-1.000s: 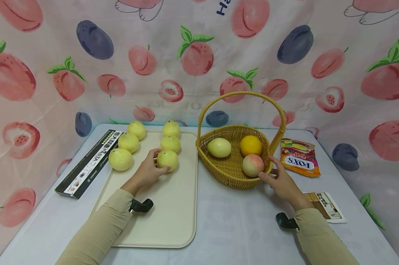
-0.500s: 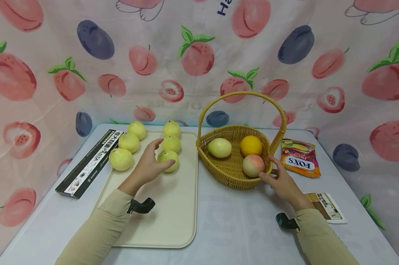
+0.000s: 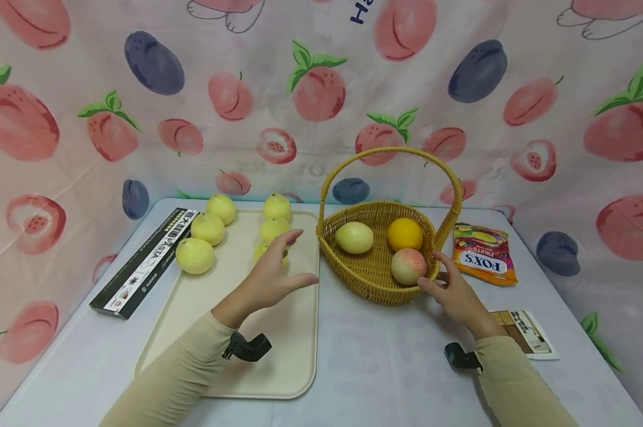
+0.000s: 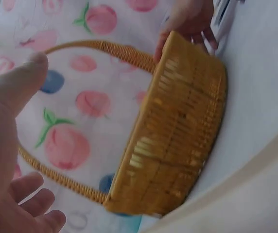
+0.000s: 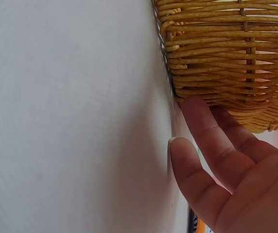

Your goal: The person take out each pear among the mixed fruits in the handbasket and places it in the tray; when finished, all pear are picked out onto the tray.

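Note:
My left hand (image 3: 270, 276) hovers over the tray (image 3: 279, 367), thumb and fingers spread, holding nothing. Partly hidden behind it is the nearest round yellow-green fruit (image 3: 260, 251) of the tray's right row. The wicker basket (image 3: 364, 287) stands right of the tray, its arched handle upright. Inside lie a pale yellow-green oval fruit (image 3: 354, 238), an orange (image 3: 404, 235) and a peach (image 3: 408, 267). My right hand (image 3: 455, 296) holds the basket's right end, thumb at the rim. In the right wrist view, its fingers (image 5: 212, 133) touch the weave low down.
Two rows of yellow-green fruits, including a left-row fruit (image 3: 195, 255), stand on or at the tray's edge. A black pasta box (image 3: 145, 264) lies left. Right of the basket are a FOX'S candy bag (image 3: 484, 254) and a flat brown-and-white packet (image 3: 524, 334).
My left hand has let go of the nearest right-row fruit, opened and moved right towards the basket. That fruit stays on the tray. My right hand and the basket have not moved.

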### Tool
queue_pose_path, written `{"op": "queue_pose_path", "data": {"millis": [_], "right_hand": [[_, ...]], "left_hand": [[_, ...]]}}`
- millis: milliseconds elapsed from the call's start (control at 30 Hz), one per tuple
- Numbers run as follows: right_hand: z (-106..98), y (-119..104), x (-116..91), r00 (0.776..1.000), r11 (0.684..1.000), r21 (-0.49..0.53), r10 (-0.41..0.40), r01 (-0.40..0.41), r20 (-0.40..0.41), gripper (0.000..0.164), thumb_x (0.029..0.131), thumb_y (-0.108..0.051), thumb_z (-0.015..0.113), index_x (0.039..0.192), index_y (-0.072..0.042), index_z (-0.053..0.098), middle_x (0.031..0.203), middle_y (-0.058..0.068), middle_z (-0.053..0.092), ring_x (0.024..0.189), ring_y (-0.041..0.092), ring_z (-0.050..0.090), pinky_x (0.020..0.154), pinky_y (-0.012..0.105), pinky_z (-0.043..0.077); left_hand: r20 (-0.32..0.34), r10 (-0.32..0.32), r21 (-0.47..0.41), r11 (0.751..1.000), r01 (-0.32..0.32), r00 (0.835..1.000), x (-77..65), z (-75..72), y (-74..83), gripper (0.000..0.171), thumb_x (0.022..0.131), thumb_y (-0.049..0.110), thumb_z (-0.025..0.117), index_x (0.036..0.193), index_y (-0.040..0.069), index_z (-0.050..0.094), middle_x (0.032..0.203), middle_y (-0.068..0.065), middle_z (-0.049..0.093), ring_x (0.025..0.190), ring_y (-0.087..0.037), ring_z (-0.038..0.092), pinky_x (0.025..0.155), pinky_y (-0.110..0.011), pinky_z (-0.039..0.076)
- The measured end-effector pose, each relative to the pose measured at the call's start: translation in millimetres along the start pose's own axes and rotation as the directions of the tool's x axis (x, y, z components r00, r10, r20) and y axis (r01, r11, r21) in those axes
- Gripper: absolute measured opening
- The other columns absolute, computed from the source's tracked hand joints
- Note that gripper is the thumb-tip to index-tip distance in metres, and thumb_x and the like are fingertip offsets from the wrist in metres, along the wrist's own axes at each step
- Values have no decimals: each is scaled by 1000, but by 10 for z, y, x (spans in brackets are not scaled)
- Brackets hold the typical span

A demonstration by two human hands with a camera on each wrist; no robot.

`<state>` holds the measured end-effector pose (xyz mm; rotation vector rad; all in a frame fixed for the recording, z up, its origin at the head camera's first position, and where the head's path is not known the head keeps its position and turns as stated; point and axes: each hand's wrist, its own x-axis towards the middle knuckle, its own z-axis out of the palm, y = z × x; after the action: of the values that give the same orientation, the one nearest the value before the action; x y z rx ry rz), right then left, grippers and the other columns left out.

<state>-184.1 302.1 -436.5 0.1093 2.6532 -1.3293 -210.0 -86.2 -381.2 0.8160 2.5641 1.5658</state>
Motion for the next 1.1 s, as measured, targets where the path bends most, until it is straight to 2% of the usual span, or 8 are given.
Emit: {"op": "queue_pose_path", "data": {"millis": [167,333,567,700,867,967,1100], "right_hand": [[-2,-10,-7,1000,1000,6,8,-8,3,95,96,-56,60,162,-18,2,151,36,26,131,53,37,99,66,41],[-8,-17,-14,1000,1000,7,6,-6,2,94,97,-55,60,162,-18,2,150,37,28,130,53,39,98,64,42],[-6,-16,-12,1000,1000,17,8,-8,5,95,96,-55,60,162,-18,3,149,37,29,128,52,41,98,64,43],[-2,-3,-1,1000,1000,23,8,-9,7,95,96,-54,61,162,-18,3,150,37,29,129,52,40,98,63,43],[-3,-8,2,1000,1000,21,13,-13,8,95,96,-54,61,162,-19,3,150,37,29,128,52,42,98,63,43],[-5,-19,-3,1000,1000,16,13,-13,7,95,96,-54,61,162,-18,3,149,36,30,127,52,42,98,63,44],[-5,-25,-10,1000,1000,16,13,-13,3,94,97,-53,61,162,-18,3,149,36,30,127,51,42,98,62,44]], "left_hand": [[76,52,2,999,-52,996,80,167,105,91,84,20,83,155,2,28,157,-19,31,144,-34,30,114,-50,29],[129,75,15,997,-78,989,233,328,193,93,84,22,84,156,4,28,158,-16,30,145,-30,28,115,-48,27],[166,28,15,999,-31,986,548,513,231,94,84,28,83,158,10,28,158,-14,31,142,-35,33,113,-50,31],[181,24,9,1000,-26,983,719,597,198,94,84,30,83,158,11,28,157,-14,32,140,-34,36,110,-50,36],[174,6,3,1000,-6,985,894,674,144,93,84,32,83,158,14,29,156,-12,35,129,-32,49,98,-45,48],[164,-11,19,1000,8,986,984,704,115,93,85,34,82,158,13,28,157,-9,34,132,-30,46,101,-44,45],[147,-21,46,999,15,989,1079,739,71,94,86,40,80,158,13,28,160,-7,31,144,-27,32,112,-46,34]]}}
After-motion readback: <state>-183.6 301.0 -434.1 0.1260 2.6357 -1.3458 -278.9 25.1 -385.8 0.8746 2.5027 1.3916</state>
